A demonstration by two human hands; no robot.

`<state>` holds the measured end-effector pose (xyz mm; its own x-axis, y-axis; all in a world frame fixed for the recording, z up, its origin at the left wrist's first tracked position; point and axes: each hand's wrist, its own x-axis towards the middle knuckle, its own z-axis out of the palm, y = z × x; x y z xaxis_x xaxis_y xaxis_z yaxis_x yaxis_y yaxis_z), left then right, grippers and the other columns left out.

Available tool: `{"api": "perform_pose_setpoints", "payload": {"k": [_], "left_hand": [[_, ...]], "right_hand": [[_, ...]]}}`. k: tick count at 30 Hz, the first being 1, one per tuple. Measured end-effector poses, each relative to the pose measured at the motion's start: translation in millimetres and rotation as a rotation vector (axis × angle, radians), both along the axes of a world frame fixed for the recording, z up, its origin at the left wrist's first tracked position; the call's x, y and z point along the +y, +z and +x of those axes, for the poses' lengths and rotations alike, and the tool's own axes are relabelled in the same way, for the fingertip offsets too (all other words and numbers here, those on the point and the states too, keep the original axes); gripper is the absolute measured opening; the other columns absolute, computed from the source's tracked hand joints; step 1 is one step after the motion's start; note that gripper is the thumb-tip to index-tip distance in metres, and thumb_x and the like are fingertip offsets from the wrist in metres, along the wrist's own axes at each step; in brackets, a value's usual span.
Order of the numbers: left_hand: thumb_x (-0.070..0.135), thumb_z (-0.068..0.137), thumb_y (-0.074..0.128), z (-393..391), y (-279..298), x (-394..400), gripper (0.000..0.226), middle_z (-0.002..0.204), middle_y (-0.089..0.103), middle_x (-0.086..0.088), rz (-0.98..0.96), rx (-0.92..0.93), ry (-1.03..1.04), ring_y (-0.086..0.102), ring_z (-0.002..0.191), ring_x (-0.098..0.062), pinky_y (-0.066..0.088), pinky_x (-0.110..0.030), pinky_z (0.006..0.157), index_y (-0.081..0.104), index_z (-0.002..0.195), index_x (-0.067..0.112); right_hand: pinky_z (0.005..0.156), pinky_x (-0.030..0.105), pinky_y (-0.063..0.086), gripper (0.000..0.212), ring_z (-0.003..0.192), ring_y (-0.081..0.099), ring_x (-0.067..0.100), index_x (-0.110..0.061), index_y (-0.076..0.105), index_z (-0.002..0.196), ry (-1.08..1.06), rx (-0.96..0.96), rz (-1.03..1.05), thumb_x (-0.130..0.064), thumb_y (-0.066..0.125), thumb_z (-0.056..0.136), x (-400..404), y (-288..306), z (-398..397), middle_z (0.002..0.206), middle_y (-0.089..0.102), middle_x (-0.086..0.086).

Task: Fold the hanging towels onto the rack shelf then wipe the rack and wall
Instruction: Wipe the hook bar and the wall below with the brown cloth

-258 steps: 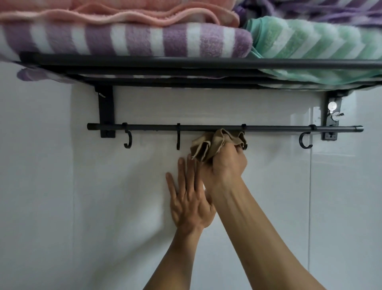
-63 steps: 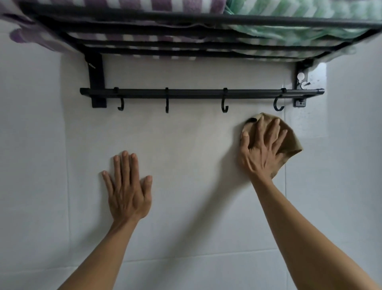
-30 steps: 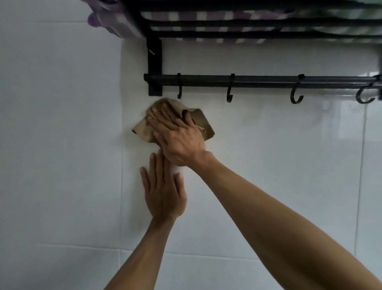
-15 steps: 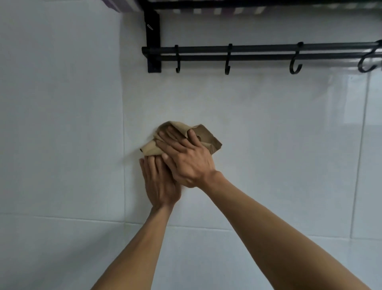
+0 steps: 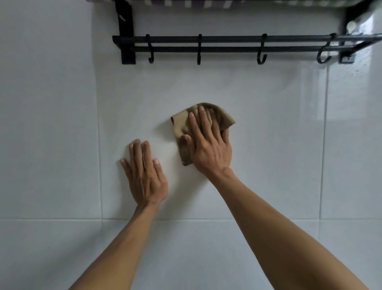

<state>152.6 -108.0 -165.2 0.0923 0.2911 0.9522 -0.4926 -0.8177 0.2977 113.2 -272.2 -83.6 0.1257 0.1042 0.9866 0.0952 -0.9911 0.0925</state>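
A crumpled tan cloth [image 5: 224,119] lies flat against the white tiled wall [image 5: 268,134], well below the black rack. My right hand [image 5: 208,145] presses it to the wall with straight, spread fingers. My left hand [image 5: 144,173] rests flat on the bare tile just to the left and a little lower, fingers straight, holding nothing. The rack's black rail [image 5: 227,43] runs across the top with several hooks hanging from it. Only a strip of striped towel [image 5: 186,2] on the shelf shows at the top edge.
The rack's left bracket [image 5: 126,31] and right bracket [image 5: 348,55] are fixed to the wall. A horizontal grout line [image 5: 62,219] crosses below my hands, and vertical grout lines run at left and right. The right tile is glossy with reflections.
My right hand has slid the cloth to the right across the wall, away from my left hand, which it overlapped half a second ago. The left hand stays flat on the tile.
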Motion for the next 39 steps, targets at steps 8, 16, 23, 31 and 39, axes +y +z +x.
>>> {"api": "perform_pose_setpoints", "payload": {"k": [8, 16, 23, 31, 39], "left_hand": [[0.024, 0.104, 0.034, 1, -8, -10, 0.052, 0.164, 0.028, -0.014, 0.021, 0.012, 0.012, 0.020, 0.154, -0.028, 0.007, -0.054, 0.124, 0.036, 0.154, 0.007], [0.025, 0.105, 0.033, 2, -15, -14, 0.053, 0.164, 0.027, -0.016, 0.000, 0.001, 0.019, 0.019, 0.154, -0.030, 0.006, -0.053, 0.123, 0.035, 0.154, 0.006], [0.025, 0.105, 0.034, 1, -27, -17, 0.053, 0.164, 0.027, -0.016, 0.014, -0.002, 0.023, 0.019, 0.154, -0.030, 0.005, -0.052, 0.123, 0.035, 0.154, 0.006], [0.025, 0.104, 0.035, 2, -37, -7, 0.054, 0.164, 0.025, -0.015, 0.055, 0.007, 0.025, 0.018, 0.154, -0.028, 0.009, -0.054, 0.124, 0.033, 0.155, 0.007], [0.024, 0.105, 0.033, 4, -37, 17, 0.052, 0.163, 0.029, -0.012, 0.169, -0.006, 0.020, 0.022, 0.153, -0.027, 0.011, -0.054, 0.123, 0.037, 0.154, 0.009]], "right_hand": [[0.114, 0.051, 0.033, 0.055, 0.154, 0.022, 0.029, -0.016, 0.036, 0.156, -0.057, -0.019, 0.251, -0.042, 0.029, 0.108, -80, 1, -13, 0.165, 0.029, 0.008], [0.124, 0.049, 0.015, 0.057, 0.157, 0.006, 0.028, -0.019, 0.022, 0.161, -0.123, 0.029, 0.548, -0.043, 0.026, 0.109, -180, -18, -42, 0.170, 0.013, 0.005], [0.121, 0.046, 0.020, 0.057, 0.151, 0.025, 0.039, -0.005, 0.039, 0.153, -0.108, -0.106, 0.594, -0.038, 0.029, 0.107, -195, -88, -41, 0.162, 0.032, 0.019], [0.115, 0.046, 0.028, 0.054, 0.149, 0.030, 0.037, -0.004, 0.044, 0.151, -0.030, -0.207, 0.743, -0.034, 0.027, 0.109, -150, -118, -22, 0.159, 0.038, 0.017], [0.118, 0.039, 0.025, 0.053, 0.150, 0.029, 0.032, -0.006, 0.049, 0.148, 0.131, -0.170, 0.503, -0.033, 0.025, 0.110, -12, -104, 2, 0.158, 0.040, 0.014]]}}
